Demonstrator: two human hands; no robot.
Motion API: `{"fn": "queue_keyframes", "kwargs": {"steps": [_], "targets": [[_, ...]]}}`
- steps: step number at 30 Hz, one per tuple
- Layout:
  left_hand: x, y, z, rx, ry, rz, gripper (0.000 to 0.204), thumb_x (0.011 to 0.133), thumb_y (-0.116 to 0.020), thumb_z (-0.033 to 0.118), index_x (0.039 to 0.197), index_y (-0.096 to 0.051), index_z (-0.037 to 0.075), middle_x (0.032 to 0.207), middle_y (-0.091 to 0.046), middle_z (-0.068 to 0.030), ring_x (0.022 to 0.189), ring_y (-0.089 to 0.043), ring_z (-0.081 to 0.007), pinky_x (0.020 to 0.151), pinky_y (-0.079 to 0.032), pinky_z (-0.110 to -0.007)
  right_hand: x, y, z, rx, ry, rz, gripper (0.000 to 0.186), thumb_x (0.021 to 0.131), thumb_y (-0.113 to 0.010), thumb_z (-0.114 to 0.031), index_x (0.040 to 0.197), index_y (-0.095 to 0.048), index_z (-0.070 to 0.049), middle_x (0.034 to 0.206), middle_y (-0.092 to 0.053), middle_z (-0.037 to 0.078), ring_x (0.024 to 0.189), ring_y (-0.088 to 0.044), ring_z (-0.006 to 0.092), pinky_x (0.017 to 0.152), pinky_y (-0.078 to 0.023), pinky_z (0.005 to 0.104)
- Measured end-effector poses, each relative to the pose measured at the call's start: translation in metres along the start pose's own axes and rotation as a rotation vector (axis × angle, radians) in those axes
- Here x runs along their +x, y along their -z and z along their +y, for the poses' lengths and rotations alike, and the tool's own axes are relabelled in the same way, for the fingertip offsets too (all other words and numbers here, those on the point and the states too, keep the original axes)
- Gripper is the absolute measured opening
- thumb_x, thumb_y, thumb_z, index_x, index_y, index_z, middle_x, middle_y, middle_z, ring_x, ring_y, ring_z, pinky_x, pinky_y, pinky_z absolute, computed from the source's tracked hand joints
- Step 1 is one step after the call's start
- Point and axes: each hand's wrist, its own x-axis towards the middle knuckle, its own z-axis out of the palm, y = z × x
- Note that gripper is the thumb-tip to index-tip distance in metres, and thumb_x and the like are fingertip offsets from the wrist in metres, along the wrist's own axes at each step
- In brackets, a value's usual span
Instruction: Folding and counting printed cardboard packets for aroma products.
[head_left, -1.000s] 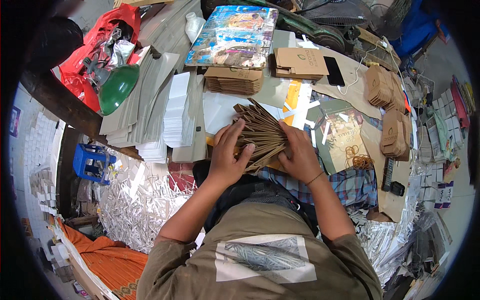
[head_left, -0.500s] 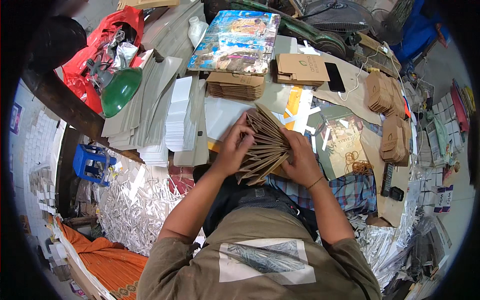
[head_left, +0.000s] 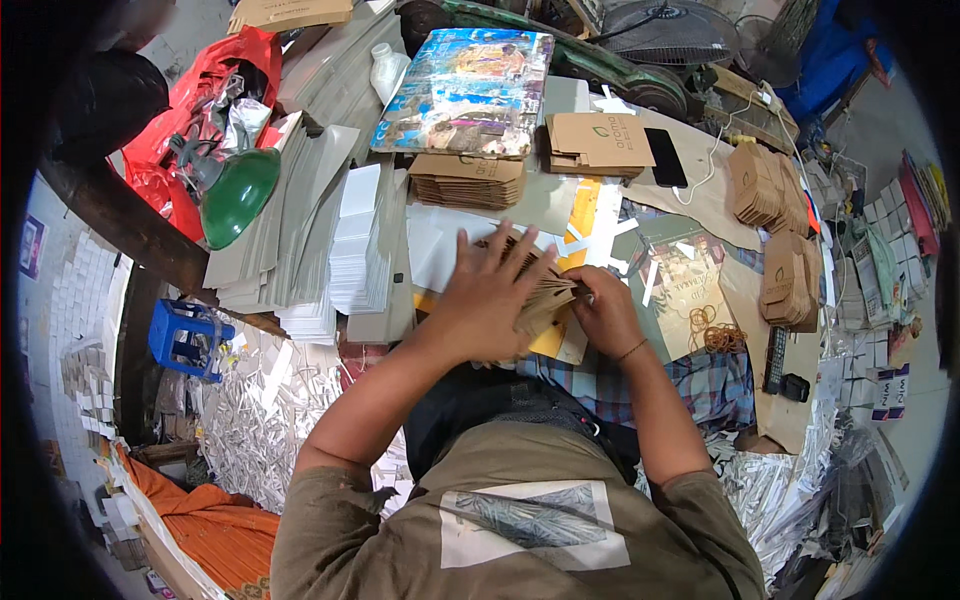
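Note:
My left hand lies over a bundle of folded brown card pieces, fingers spread and stretched out, hiding much of it. My right hand grips the bundle's right edge between thumb and fingers. Beneath are a white sheet and an orange-yellow sheet. Beyond my hands sit a stack of brown folded boxes under a paint-stained board, and another brown card stack. Right of my hands, rubber bands lie on a printed green-and-cream sheet.
White card stacks and grey boards fill the left. A green lamp shade, red plastic bag, phone, fan and box bundles surround the workspace. A blue stool stands among paper scraps.
The fanned card bundle has become more compact and largely covered. My left hand has moved over it with fingers spreading out; my right hand stays at its right side.

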Motion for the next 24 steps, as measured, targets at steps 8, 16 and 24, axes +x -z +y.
{"fn": "queue_keyframes", "kwargs": {"steps": [8, 16, 24], "targets": [[0.020, -0.017, -0.042, 0.033, 0.009, -0.009, 0.080, 0.082, -0.090, 0.025, 0.155, -0.057, 0.017, 0.160, -0.053, -0.0148, 0.165, -0.034, -0.0403, 0.128, -0.018, -0.083, 0.007, 0.005, 0.002, 0.062, 0.003, -0.094, 0.035, 0.091, -0.073, 0.005, 0.124, -0.074, -0.006, 0.113, -0.078, 0.016, 0.109, -0.076, 0.0338, 0.096, -0.060, 0.0415], [0.017, -0.019, -0.037, -0.278, 0.129, -0.141, 0.079, 0.081, -0.091, 0.025, 0.154, -0.060, 0.014, 0.155, -0.057, -0.0163, 0.160, -0.040, -0.0405, 0.132, -0.026, -0.068, -0.005, -0.026, 0.026, 0.900, -0.333, 0.069, 0.068, 0.091, -0.070, 0.012, 0.154, -0.055, -0.007, 0.135, -0.072, 0.009, 0.125, -0.070, 0.0222, 0.106, -0.056, 0.0333], [0.010, -0.034, -0.052, -0.399, 0.039, 0.156, 0.102, 0.077, -0.090, 0.020, 0.169, -0.046, 0.011, 0.164, -0.046, -0.0204, 0.162, -0.031, -0.0498, 0.132, -0.034, -0.060, 0.000, -0.043, 0.027, 0.810, -0.274, 0.161, 0.053, 0.093, -0.059, 0.012, 0.144, -0.057, -0.004, 0.129, -0.069, 0.008, 0.119, -0.066, 0.0172, 0.108, -0.053, 0.0320]]}}
